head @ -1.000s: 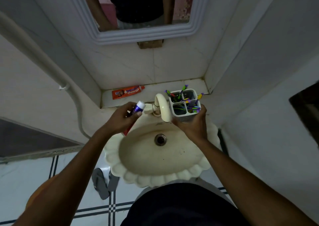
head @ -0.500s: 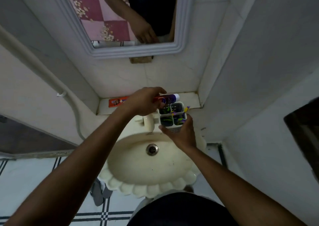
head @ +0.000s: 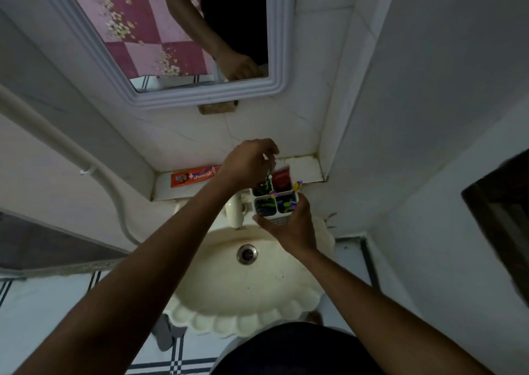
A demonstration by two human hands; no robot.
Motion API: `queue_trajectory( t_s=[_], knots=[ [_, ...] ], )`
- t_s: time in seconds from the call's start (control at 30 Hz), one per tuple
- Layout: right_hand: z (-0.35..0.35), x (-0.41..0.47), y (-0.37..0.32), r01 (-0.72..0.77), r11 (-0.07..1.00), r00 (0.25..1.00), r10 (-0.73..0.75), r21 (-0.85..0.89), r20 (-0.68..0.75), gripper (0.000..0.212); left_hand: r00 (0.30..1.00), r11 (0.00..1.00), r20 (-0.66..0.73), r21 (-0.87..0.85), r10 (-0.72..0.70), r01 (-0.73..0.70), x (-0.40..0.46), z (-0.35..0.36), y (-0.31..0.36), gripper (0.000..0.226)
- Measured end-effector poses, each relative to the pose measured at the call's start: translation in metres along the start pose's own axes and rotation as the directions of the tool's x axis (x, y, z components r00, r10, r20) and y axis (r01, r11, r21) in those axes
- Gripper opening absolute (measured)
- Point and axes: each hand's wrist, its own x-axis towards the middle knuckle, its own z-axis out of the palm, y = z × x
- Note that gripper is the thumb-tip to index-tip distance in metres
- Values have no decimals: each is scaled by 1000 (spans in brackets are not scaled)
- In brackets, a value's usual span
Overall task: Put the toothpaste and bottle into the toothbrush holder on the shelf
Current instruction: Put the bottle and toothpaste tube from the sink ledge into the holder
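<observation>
Between hands: toothbrush holder (head: 275,204), right hand (head: 292,226) cupping, left hand (head: 247,163) above.

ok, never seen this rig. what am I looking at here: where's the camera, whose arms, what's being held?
There is no robot here. The camera is worn on a person's head and looks down, so the two bare arms that come in from the bottom are that person's own. Below them is a cream scalloped ceramic washbasin; behind it runs a narrow white tiled shelf, and above that hangs a white-framed mirror.

The right hand holds a white plastic four-compartment toothbrush holder in front of the shelf, over the back of the basin. The left hand is above it, with its grip closed on something that goes into the holder; what exactly is hard to tell. A red tube stands in the far right compartment. An orange toothpaste box lies flat on the shelf.
</observation>
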Motion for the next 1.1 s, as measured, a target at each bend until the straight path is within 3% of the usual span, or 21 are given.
queue_trajectory(
  t_s=[0.17,0.27,0.33,0.4,0.5,0.6,0.77,0.93,1.03,1.1],
  knots=[
    [6,-3,2,-19,997,998,24,78,-62,132,965,917,-140,-367,-221,157,-19,-6,-47,16],
    [14,-5,2,-16,993,995,27,116,-97,127,904,715,-62,-635,-424,292,-45,-6,-94,19],
    [17,-7,3,-24,989,993,41,143,-113,125,860,660,-17,-650,-509,378,-60,2,-127,17],
    [20,-9,2,-34,987,991,53,155,-121,124,838,695,-10,-564,-546,446,-69,13,-162,13],
    [22,-11,1,-43,984,989,67,173,-133,117,874,847,-54,-285,-482,449,-75,32,-202,15],
    [30,-10,3,-53,984,983,81,170,-162,107,917,919,-71,-27,-394,393,-71,44,-234,34],
    [33,-8,1,-69,977,981,103,201,-162,119,902,867,115,349,-417,357,-47,45,-257,57],
    [32,-9,2,-76,982,976,108,171,-188,119,856,798,141,460,-498,389,-40,43,-268,66],
    [29,-7,4,-82,983,980,110,165,-165,118,871,845,153,369,-466,387,-37,25,-265,37],
    [27,-5,5,-80,982,982,107,171,-154,116,890,874,163,326,-427,360,-43,7,-255,31]
  ],
)
